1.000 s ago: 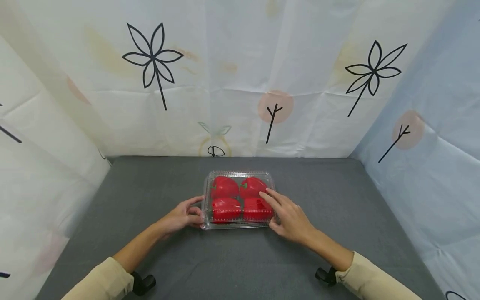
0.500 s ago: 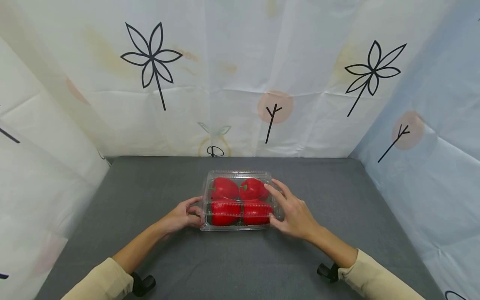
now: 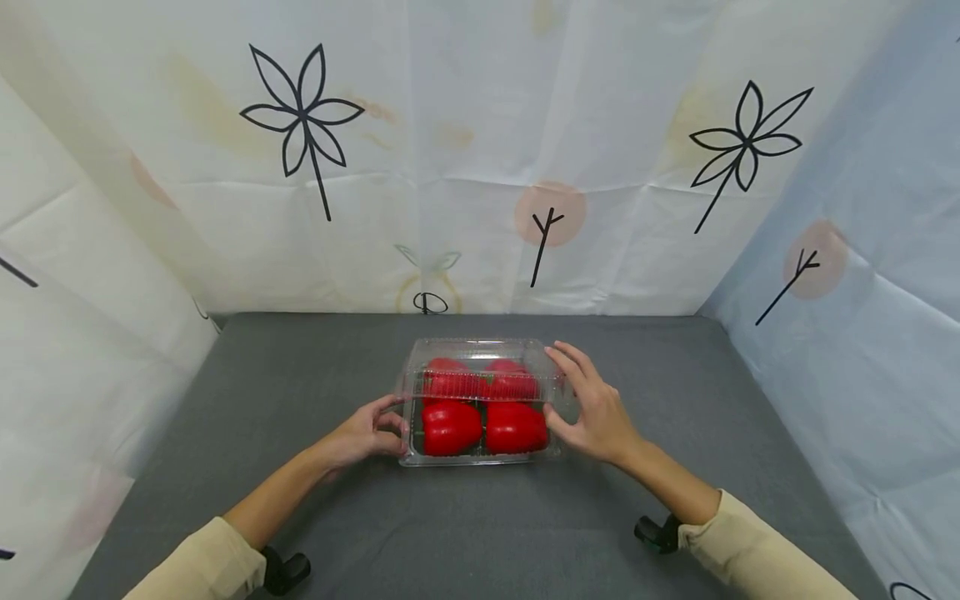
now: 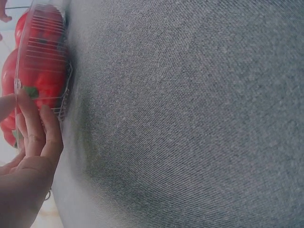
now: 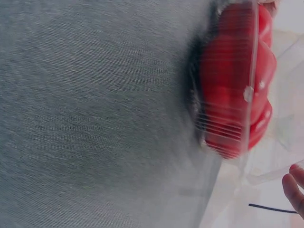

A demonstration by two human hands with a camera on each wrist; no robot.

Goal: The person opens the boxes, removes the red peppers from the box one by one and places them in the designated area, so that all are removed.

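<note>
A clear plastic clamshell container [image 3: 480,457] stands on the grey cloth with several red bell peppers [image 3: 450,427] in it. Its hinged lid [image 3: 450,348] is tilted up at the near side, so the front peppers show uncovered while the rear ones are seen through the plastic. My left hand [image 3: 375,427] holds the container's left side; in the left wrist view its fingers [image 4: 35,130] bend against the wall at the rim. With thumb and fingers, my right hand [image 3: 592,410] grips the lid's right side. The right wrist view shows only its fingertips [image 5: 294,183], at the lid's edge.
Grey cloth [image 3: 480,533] covers the table around the container. White printed sheets [image 3: 480,150] rise behind and at both sides. A black strap device [image 3: 285,572] is on each forearm by the beige sleeves.
My right hand has moved up and slightly right, swinging the lid's near edge up and back off the front peppers. The left hand has stayed at the container's left side.
</note>
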